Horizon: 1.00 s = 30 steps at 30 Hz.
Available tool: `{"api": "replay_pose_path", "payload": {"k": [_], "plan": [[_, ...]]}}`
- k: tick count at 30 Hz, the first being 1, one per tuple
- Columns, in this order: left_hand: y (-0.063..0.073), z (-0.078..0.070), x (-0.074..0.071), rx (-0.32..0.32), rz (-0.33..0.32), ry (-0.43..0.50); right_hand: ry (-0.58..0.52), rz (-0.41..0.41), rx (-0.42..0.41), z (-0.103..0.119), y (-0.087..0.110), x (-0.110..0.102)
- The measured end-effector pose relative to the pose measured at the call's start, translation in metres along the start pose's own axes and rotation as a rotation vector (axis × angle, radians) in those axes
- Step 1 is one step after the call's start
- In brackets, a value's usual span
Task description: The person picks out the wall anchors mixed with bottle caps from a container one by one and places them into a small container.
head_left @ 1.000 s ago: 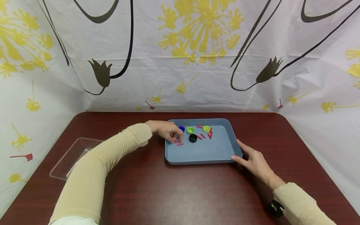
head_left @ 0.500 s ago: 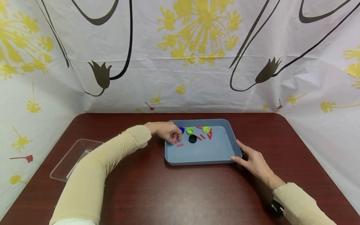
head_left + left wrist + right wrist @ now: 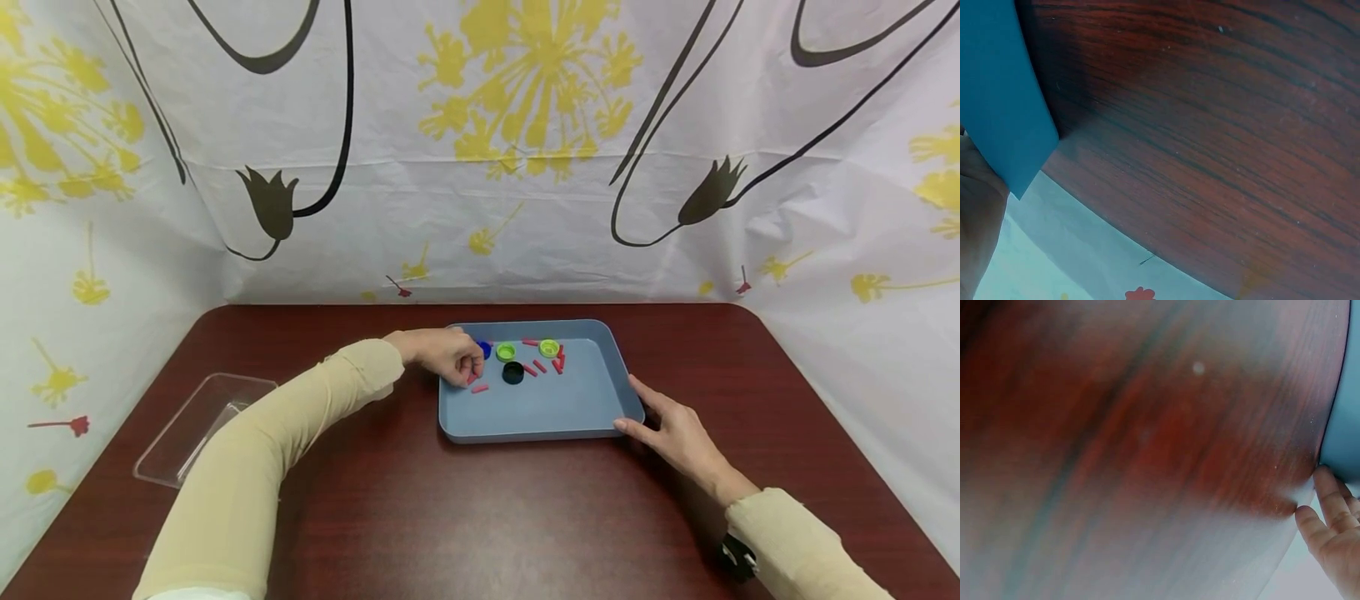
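My left hand [image 3: 447, 354] reaches over the left rim of a blue-grey tray [image 3: 547, 408], its fingertips pinching a small red stick [image 3: 472, 378] low over the tray floor. Just in front lies another red stick [image 3: 480, 388]. A blue cap [image 3: 485, 349] is partly hidden behind this hand. To its right are a green cap [image 3: 506, 352], a black cap [image 3: 513, 372] and a yellow-green cap [image 3: 549, 348], with several red sticks [image 3: 539, 366] scattered among them. At the tray's front right corner my right hand [image 3: 678, 433] grips the rim, thumb in front and fingers along the side.
A clear plastic container [image 3: 206, 421] stands on the left of the dark red-brown table [image 3: 480, 517], partly hidden by the left sleeve [image 3: 285, 442]. A patterned white sheet [image 3: 480, 225] rises behind the table and along both sides.
The red stick at my left fingertips has turned from lying nearly flat to a slant. My right hand keeps its hold on the tray corner. The whole view has shifted slightly.
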<state>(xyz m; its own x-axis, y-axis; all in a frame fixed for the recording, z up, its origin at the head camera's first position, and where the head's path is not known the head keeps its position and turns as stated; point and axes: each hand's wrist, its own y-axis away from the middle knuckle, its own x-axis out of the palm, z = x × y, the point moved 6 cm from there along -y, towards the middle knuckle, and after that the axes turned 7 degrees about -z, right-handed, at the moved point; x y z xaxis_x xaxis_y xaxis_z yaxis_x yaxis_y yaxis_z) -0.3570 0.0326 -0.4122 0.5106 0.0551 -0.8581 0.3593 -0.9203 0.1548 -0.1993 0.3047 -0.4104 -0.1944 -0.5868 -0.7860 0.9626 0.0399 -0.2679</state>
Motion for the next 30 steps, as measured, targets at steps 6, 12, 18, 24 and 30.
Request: {"api": "replay_pose_path", "payload": {"k": [6, 12, 18, 24, 30], "plan": [[0.005, 0.001, 0.001, -0.001, -0.07, 0.078, -0.008, 0.011, 0.0, 0.002, 0.001, 0.003], [0.01, 0.001, 0.002, -0.002, -0.135, 0.189, -0.009, 0.02, -0.001, 0.004, 0.001, 0.004], [0.015, -0.001, -0.001, -0.055, -0.233, 0.317, -0.007, 0.029, -0.003, 0.005, 0.0, 0.004], [0.02, -0.004, -0.006, -0.099, -0.329, 0.486, 0.006, 0.028, 0.001, 0.003, -0.002, 0.002], [0.027, -0.007, -0.01, -0.147, -0.407, 0.563, 0.019, 0.015, 0.003, 0.001, -0.002, -0.001]]}}
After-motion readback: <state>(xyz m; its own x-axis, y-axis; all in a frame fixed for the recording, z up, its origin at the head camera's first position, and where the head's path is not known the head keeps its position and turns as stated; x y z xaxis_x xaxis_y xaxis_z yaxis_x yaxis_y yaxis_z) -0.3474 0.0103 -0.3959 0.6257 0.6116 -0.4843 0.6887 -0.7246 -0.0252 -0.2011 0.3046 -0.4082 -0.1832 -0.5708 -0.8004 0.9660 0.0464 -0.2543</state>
